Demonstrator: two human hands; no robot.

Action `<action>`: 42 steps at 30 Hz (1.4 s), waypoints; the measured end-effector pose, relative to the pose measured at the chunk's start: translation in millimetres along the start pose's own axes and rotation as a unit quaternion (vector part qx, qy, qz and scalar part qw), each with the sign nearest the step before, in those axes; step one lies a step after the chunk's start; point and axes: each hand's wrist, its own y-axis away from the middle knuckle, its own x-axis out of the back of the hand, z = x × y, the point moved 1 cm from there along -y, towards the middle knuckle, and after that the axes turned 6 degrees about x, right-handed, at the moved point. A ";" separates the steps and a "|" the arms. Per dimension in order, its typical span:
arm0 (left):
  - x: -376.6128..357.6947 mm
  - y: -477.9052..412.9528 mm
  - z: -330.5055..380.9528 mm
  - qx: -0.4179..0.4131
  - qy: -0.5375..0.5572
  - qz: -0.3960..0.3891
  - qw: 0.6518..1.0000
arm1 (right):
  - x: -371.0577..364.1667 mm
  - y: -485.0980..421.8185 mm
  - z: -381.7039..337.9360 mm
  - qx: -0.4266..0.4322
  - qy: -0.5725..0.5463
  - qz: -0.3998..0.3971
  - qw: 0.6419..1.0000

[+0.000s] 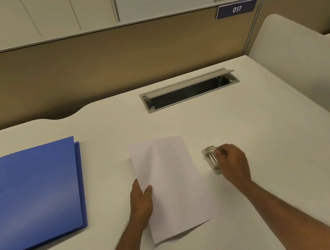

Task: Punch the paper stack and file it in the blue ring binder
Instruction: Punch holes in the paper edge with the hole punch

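Note:
A white paper stack (170, 185) lies in the middle of the desk, its left side lifted a little. My left hand (141, 201) grips that left edge, thumb on top and fingers underneath. To the right of the paper sits a small metal hole punch (211, 159). My right hand (232, 162) rests on its right side with the fingers curled over it. A blue ring binder (33, 196) lies closed on the left of the desk, apart from both hands.
An open cable tray (189, 90) is set into the white desk (269, 183) behind the paper. A tan partition (105, 65) closes off the back. A curved white divider (305, 75) stands at the right. The desk edge falls away at the lower right.

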 end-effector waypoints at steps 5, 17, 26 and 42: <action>-11.4 0.6 8.8 0.004 0.022 -0.016 1.000 | 8.4 -22.1 38.4 -0.122 -0.038 -0.057 0.990; -32.5 -2.2 17.7 -0.008 0.019 -0.041 0.999 | -7.9 -18.4 46.8 -0.126 -0.105 -0.102 0.981; -42.7 -11.4 12.1 -0.006 -0.002 -0.051 0.999 | -7.6 -20.4 50.6 -0.137 -0.126 -0.116 0.976; -64.5 -7.3 15.5 0.011 -0.008 0.003 1.000 | -11.1 -19.0 51.2 -0.153 -0.124 -0.118 0.973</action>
